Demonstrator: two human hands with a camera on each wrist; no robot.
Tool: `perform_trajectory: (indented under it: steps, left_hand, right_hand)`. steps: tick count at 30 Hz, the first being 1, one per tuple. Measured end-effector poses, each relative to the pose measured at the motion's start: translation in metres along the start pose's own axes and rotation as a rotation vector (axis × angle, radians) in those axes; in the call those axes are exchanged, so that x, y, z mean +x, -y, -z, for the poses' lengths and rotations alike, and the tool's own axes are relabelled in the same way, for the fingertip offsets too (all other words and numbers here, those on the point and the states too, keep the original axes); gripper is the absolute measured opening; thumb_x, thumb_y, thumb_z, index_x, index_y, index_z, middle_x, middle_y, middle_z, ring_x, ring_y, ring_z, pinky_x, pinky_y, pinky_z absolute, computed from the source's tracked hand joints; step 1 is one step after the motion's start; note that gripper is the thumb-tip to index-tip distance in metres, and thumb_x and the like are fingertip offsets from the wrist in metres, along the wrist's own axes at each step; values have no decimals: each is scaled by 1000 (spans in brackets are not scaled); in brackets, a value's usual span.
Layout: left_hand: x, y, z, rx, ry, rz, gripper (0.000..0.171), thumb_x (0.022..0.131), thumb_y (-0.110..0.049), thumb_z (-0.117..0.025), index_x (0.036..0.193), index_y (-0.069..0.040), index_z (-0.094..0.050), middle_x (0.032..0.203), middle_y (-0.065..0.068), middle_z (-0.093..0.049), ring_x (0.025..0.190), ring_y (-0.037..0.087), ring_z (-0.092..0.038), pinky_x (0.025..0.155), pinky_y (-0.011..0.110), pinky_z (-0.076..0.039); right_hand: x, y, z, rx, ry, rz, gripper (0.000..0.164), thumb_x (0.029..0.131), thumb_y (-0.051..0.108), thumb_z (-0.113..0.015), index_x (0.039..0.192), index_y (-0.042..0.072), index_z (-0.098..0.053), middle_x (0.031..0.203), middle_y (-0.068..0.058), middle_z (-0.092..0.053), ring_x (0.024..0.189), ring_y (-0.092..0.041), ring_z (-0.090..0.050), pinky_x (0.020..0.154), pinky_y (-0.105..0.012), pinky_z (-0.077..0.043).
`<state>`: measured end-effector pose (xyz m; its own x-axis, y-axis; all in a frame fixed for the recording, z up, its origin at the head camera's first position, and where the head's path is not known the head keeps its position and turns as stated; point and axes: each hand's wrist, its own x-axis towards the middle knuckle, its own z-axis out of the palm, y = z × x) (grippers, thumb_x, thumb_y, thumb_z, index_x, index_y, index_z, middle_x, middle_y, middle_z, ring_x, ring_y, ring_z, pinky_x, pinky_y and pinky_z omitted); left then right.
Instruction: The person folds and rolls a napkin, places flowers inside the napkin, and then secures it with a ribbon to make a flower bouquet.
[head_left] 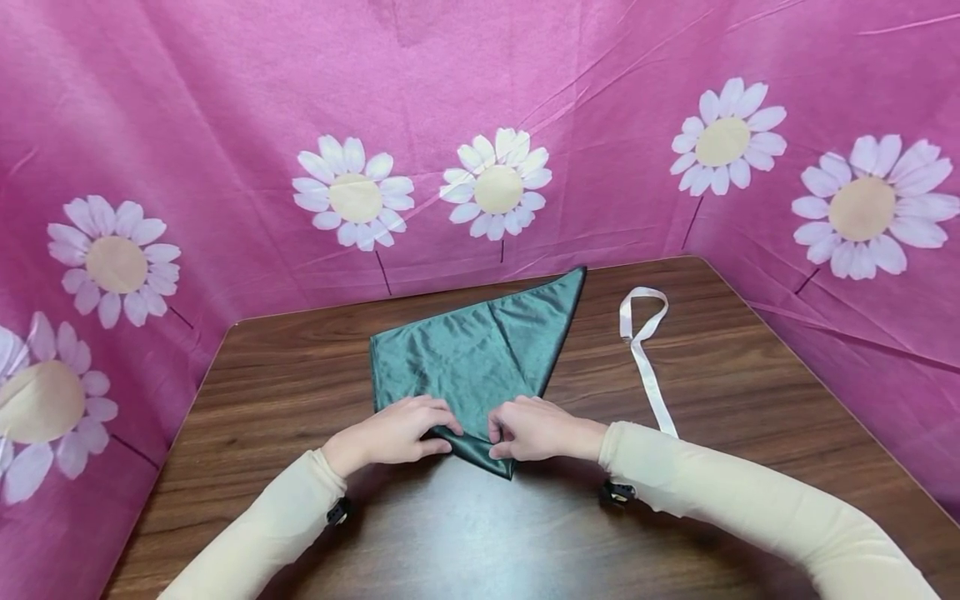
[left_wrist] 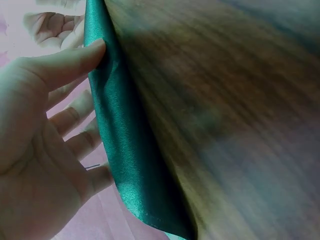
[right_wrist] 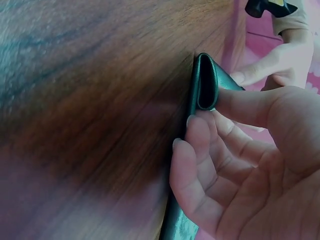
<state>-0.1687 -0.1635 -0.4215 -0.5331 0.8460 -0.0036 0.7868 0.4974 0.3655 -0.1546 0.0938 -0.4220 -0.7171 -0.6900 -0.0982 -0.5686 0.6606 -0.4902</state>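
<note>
A dark green satin cloth [head_left: 457, 358] lies flat on the table, with one corner pointing to the far right. Its near edge is turned up into a narrow fold [left_wrist: 125, 135]. My left hand [head_left: 405, 429] pinches this fold near its middle, thumb in front and fingers behind. Toward the right end, my right hand [head_left: 543, 429] grips the same fold between thumb and curled fingers. From the right wrist, the fold's end [right_wrist: 205, 82] appears as a flattened loop beside my thumb.
A white ribbon [head_left: 649, 383] with a looped far end lies on the wood-grain table [head_left: 285, 392], right of the cloth. Pink fabric with daisies [head_left: 427, 75] hangs behind the table and along both sides. Small black devices sit under both wrists.
</note>
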Motion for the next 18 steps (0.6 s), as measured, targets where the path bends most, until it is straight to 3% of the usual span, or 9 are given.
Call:
perform_trajectory:
  steps: [12, 18]
  left_hand:
    - [6, 1, 4, -39, 40, -14, 17, 99, -18, -68, 115, -13, -74, 110, -3, -68, 108, 14, -63, 95, 38, -50]
    - [12, 0, 10, -105, 121, -15, 15, 96, -13, -69, 111, -10, -73, 106, -3, -69, 96, 10, -63, 86, 31, -51]
  right_hand:
    - [-1, -3, 5, -16, 51, 30, 16, 86, 17, -81, 80, 20, -66, 63, 14, -58, 59, -2, -53, 58, -27, -46]
    - [-4, -6, 7, -4, 82, 28, 16, 86, 19, -82, 82, 21, -67, 60, 17, -58, 58, -1, -54, 60, -27, -46]
